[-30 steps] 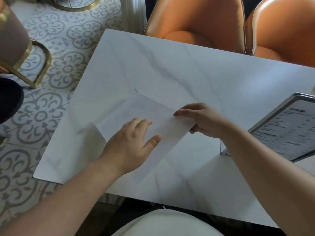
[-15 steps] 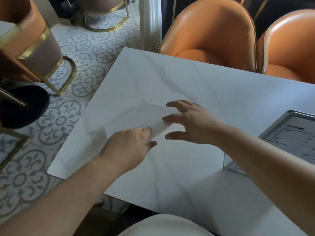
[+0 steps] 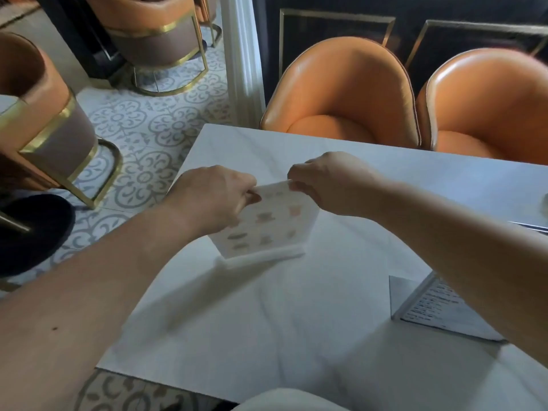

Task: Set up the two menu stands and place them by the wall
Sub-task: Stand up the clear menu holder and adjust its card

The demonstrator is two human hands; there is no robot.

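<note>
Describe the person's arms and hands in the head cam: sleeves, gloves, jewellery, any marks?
Both forearms are bare up to the frame edge, with no sleeves in view. The left hand and right hand wear no gloves, and no rings, watch or bracelets are visible. The left forearm has one small dark spot near the lower left. Motion blur hides finer detail such as the nails.

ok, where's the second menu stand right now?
Head view, far right: the text menu stand sits on the marble table, partly under the right forearm.
</note>
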